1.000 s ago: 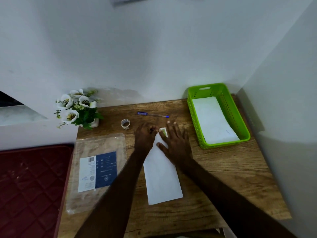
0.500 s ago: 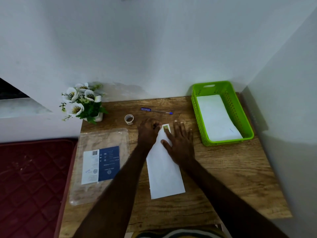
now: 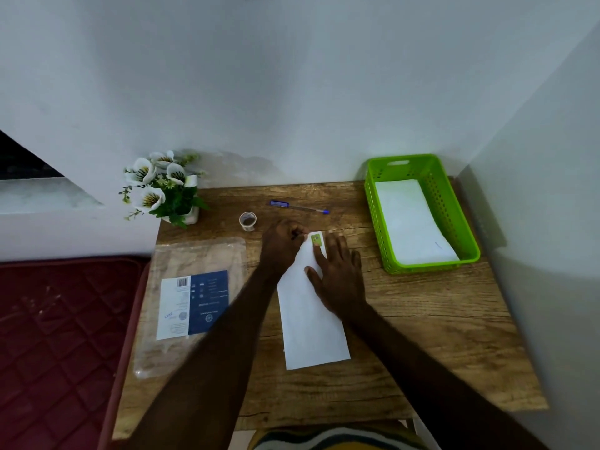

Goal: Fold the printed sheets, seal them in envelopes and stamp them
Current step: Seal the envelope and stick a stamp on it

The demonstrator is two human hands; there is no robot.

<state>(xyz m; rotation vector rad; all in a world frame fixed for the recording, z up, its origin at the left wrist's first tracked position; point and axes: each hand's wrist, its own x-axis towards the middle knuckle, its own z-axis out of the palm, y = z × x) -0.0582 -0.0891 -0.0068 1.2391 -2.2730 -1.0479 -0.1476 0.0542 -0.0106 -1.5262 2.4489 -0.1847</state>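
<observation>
A long white envelope (image 3: 310,323) lies lengthwise in the middle of the wooden desk (image 3: 422,336). A small green stamp (image 3: 316,239) sits on its far end. My right hand (image 3: 337,271) lies flat on the envelope's upper half with fingers spread, fingertips beside the stamp. My left hand (image 3: 282,240) is curled at the envelope's far left corner, its fingertips right at the stamp's left edge; whether it pinches anything is hidden.
A green basket (image 3: 467,222) at the back right holds white envelopes. A blue pen (image 3: 298,207) and a small clear cup (image 3: 247,220) lie behind the hands. A clear plastic packet with a blue label (image 3: 194,303) sits left, a flower pot (image 3: 165,190) at the back left corner.
Both hands stay at the envelope's far end. My right fingers have shifted a little, so more of the green stamp shows. The camera has moved slightly.
</observation>
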